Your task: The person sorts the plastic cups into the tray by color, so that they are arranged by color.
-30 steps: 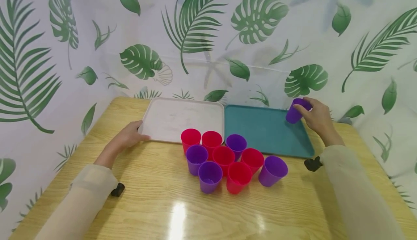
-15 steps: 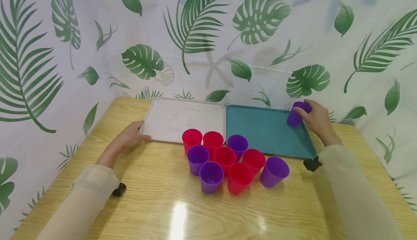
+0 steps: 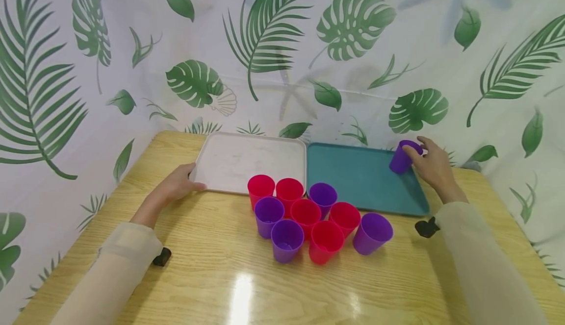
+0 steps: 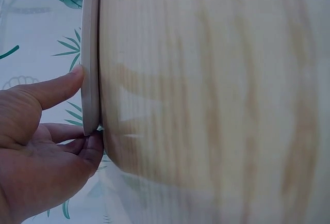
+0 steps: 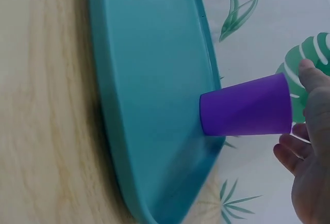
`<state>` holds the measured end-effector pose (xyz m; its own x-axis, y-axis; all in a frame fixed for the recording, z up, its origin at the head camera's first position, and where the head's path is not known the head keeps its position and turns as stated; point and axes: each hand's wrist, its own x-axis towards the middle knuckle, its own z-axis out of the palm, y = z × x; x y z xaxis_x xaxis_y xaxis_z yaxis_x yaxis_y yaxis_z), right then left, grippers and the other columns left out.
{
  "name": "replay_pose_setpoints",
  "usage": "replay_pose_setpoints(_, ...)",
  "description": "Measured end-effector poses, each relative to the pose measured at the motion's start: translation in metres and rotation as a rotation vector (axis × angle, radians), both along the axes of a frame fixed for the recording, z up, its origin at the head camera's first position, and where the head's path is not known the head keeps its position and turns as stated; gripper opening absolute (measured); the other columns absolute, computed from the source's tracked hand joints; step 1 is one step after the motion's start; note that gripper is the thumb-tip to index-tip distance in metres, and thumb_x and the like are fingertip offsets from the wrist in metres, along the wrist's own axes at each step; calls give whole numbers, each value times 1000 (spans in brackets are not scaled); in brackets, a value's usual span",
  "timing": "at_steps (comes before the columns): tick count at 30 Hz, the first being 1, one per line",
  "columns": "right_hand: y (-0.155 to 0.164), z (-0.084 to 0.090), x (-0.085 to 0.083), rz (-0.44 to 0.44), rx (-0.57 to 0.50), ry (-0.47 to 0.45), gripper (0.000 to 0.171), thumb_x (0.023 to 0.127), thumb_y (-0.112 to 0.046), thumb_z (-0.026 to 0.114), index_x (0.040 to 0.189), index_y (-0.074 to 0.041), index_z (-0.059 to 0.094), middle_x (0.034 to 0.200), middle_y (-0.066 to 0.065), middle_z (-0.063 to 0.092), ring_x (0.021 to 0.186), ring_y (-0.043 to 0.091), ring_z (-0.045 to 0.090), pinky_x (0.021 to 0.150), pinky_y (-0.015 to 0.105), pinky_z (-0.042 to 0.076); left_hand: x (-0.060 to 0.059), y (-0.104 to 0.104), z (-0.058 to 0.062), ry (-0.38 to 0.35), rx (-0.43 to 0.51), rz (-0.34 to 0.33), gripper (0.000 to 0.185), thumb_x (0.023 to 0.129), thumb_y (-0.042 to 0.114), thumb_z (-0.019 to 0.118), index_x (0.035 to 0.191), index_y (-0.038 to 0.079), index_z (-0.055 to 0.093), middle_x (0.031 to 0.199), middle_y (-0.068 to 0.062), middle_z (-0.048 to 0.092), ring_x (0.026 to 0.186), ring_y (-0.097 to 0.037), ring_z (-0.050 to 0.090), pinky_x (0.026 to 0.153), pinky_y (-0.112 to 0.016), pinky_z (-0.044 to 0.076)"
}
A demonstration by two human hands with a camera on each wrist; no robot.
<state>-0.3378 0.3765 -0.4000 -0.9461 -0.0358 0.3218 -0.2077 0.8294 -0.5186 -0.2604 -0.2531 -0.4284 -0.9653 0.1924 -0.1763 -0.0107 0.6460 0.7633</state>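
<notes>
In the head view my left hand (image 3: 176, 184) holds the near left corner of a white tray (image 3: 220, 153), and the left wrist view shows the thumb on the rim and curled fingers at the corner. At the far right corner of a teal tray (image 3: 353, 173) stands a purple cup (image 5: 247, 108), upright with its mouth up. Beside its rim is my right hand (image 3: 434, 165), thumb and fingers spread apart. A gap shows between the fingers (image 5: 291, 154) and the cup in the right wrist view.
Several red cups (image 3: 325, 241) and purple cups (image 3: 287, 241) stand grouped in front of the trays on the wooden table (image 3: 198, 266). One purple cup (image 3: 372, 234) is at the group's right end. A leaf-print cloth (image 3: 282, 45) hangs behind the table.
The purple cup has come down onto the teal tray's far right corner, and my right hand has loosened from it and shifted slightly right. My left hand has stayed at the white tray.
</notes>
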Motion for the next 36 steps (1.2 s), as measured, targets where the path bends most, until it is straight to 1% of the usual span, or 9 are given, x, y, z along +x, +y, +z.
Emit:
replay_pose_setpoints(7,-7,12,16,30,-24,170,56,105,-29,60,142,12,51,142,37,50,118,54,55,90,64,48,-1,0,0,-18,-9,5,75,99,9,68,155,-17,25,159,-37,28,149,-49,26,122,-58,22)
replay_pose_setpoints(11,-17,22,32,33,-58,159,55,106,-34,59,145,5,54,140,30,56,113,46,61,87,38,49,-2,-1,0,-15,-13,6,76,99,9,68,155,-16,24,159,-37,28,149,-49,26,122,-58,22)
replay_pose_setpoints(15,-29,27,52,68,-148,100,53,107,-36,57,145,1,57,138,22,62,112,13,62,83,11,43,-2,-1,1,-15,-12,4,75,99,9,68,155,-16,25,159,-37,29,149,-49,27,122,-59,22)
replay_pose_setpoints(17,-35,28,63,92,-203,76,50,107,-34,58,143,0,59,134,10,66,108,-2,60,84,5,43,-2,0,1,-19,-5,5,74,99,9,67,155,-15,26,159,-36,29,149,-48,26,122,-59,21)
replay_pose_setpoints(19,-40,28,74,119,-244,55,47,107,-31,59,142,-1,60,127,-5,69,102,-10,58,83,5,45,-1,0,2,-24,-4,6,76,100,10,67,156,-15,23,161,-36,26,150,-49,23,122,-59,20)
replay_pose_setpoints(21,-45,28,84,148,-252,36,45,107,-29,60,142,-1,60,122,-18,66,102,-11,59,84,5,46,0,0,3,-35,-2,9,78,101,11,66,157,-15,18,162,-36,21,151,-49,19,123,-59,18)
replay_pose_setpoints(23,-49,28,93,182,-237,22,44,107,-28,60,143,-3,60,120,-24,64,105,-11,58,85,5,46,0,0,4,-48,-3,15,82,101,12,66,158,-15,13,164,-36,16,152,-50,15,123,-59,16)
replay_pose_setpoints(28,-59,27,118,264,-221,-3,42,107,-23,59,145,-5,58,126,-18,64,110,-8,59,88,6,46,1,-1,3,-62,4,19,83,102,13,66,159,-13,11,165,-35,13,153,-49,12,124,-59,15)
replay_pose_setpoints(36,-69,21,147,302,-178,-22,41,106,-18,61,146,-10,58,126,-8,67,109,-4,60,85,11,48,3,0,2,-50,10,14,80,102,11,65,159,-13,15,164,-35,17,152,-49,16,123,-59,17)
